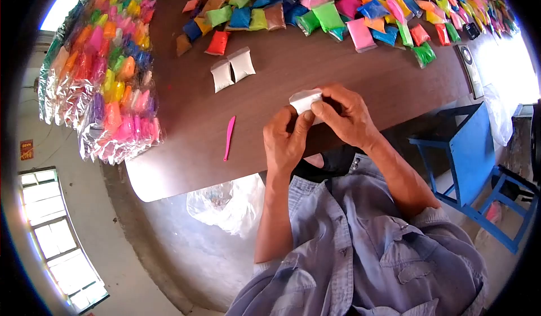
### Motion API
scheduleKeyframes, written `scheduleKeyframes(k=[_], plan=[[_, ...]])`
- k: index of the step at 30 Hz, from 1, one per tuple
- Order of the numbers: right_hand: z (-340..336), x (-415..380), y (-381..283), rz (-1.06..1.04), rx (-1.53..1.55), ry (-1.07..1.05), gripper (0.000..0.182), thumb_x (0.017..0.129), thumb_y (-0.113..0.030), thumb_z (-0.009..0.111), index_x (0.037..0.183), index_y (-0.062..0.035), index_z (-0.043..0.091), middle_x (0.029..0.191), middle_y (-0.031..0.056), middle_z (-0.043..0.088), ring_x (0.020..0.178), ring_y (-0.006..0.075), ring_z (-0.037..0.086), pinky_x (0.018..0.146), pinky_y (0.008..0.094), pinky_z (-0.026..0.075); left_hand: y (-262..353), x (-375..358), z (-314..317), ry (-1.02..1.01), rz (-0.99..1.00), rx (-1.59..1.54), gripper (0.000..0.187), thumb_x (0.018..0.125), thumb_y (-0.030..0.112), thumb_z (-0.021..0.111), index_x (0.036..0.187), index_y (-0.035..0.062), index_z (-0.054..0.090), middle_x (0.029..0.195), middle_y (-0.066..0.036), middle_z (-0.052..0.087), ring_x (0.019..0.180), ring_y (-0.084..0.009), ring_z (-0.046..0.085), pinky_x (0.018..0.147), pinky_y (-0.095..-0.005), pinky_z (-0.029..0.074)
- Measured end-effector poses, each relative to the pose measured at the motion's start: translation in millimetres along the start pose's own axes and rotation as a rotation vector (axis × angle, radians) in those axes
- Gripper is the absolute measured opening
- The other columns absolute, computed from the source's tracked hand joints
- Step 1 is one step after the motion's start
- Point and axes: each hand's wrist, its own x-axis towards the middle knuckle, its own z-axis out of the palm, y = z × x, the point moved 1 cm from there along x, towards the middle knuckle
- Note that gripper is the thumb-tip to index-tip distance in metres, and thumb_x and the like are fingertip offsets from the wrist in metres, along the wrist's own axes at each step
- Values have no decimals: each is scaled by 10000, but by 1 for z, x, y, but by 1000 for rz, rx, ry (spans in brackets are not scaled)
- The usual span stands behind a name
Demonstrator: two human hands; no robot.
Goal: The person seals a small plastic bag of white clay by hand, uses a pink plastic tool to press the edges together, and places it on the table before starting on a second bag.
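Note:
Between both hands, over the table's near edge, is a small white packet (305,100). My left hand (286,138) is closed on its left side, thumb and fingers pinching it. My right hand (346,114) grips the right side, with the thumb pressed on the front. Fingers cover part of the packet. Two more white packets lie farther back on the table, one on the left (222,75) and one on the right (242,64), nearly touching. A pink plastic knife (229,138) rests on the tabletop left of my hands.
Many colourful small packets (328,17) are heaped along the table's (186,124) far side. Clear bags of coloured packets (115,85) stack at the left. A blue stool (470,152) stands at the right. A clear plastic bag (228,203) lies below the table's near edge.

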Motion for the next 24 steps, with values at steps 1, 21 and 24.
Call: scheduleKeyframes(k=[1,21,24], plan=[[0,-1,-3,0,7,-18,230,1020,-182,722,1126,23,725,943,41,677,823,86,610,700,264,506,-2,0,-1,9,23,16,309,1004,274,766,981,-32,733,782,-118,711,719,-169,648,653,-327,505],[-3,-4,7,59,82,1,335,985,-175,748,1243,32,696,1023,96,704,865,121,663,737,287,547,10,0,4,5,-90,122,286,979,201,793,1169,-8,747,948,-119,787,855,-148,715,764,-316,562],[-7,-5,4,96,120,-10,330,980,-160,751,1242,31,695,1026,105,705,873,119,659,749,285,547,9,0,4,-15,-150,69,258,988,163,761,1179,-10,746,951,-105,785,871,-135,708,783,-305,561]])
